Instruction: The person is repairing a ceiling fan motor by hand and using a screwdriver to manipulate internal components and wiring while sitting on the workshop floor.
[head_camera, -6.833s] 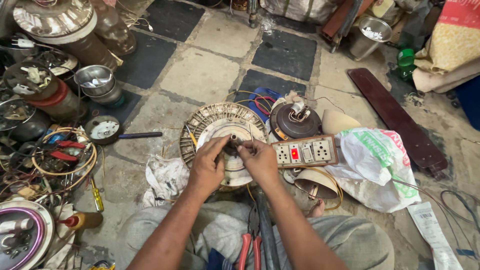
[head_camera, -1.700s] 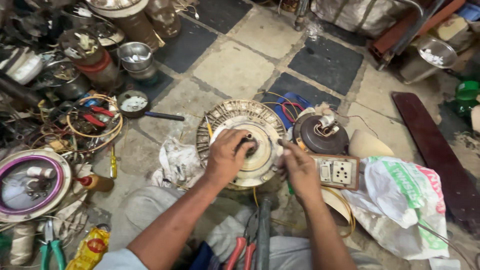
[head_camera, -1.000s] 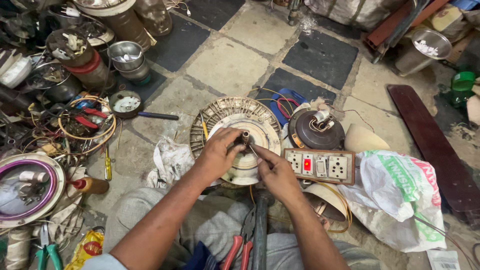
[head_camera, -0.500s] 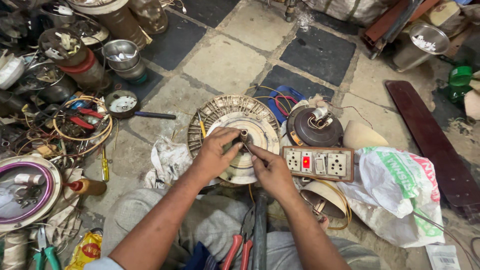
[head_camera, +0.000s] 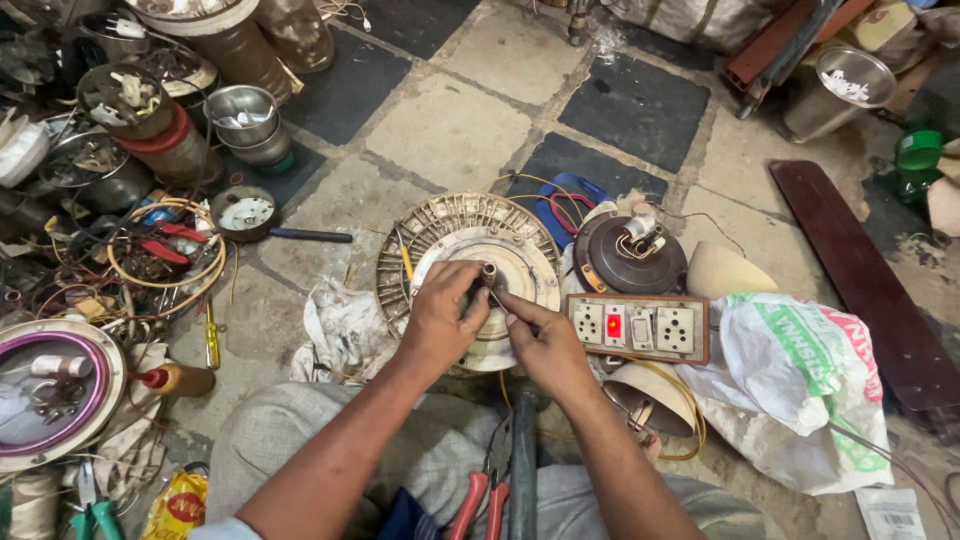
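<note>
Fan motor (head_camera: 470, 265) lies flat on the floor before the knees, left hand (head_camera: 440, 320) clamped on its hub steadying it, right hand (head_camera: 545, 345) fingertips pinched together at the central shaft (head_camera: 489, 271), contents unclear.

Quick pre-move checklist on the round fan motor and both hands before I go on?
1. Left hand on the round cream-and-grey fan motor: ok, resting on its hub.
2. Right hand at the short metal centre shaft: ok, fingers pinched beside it.
3. What the fingers pinch: cannot tell.
4. Wooden switchboard with sockets: not ok, red indicator lit, close to right hand.
5. Red-handled pliers in lap: ok, within reach.
</note>
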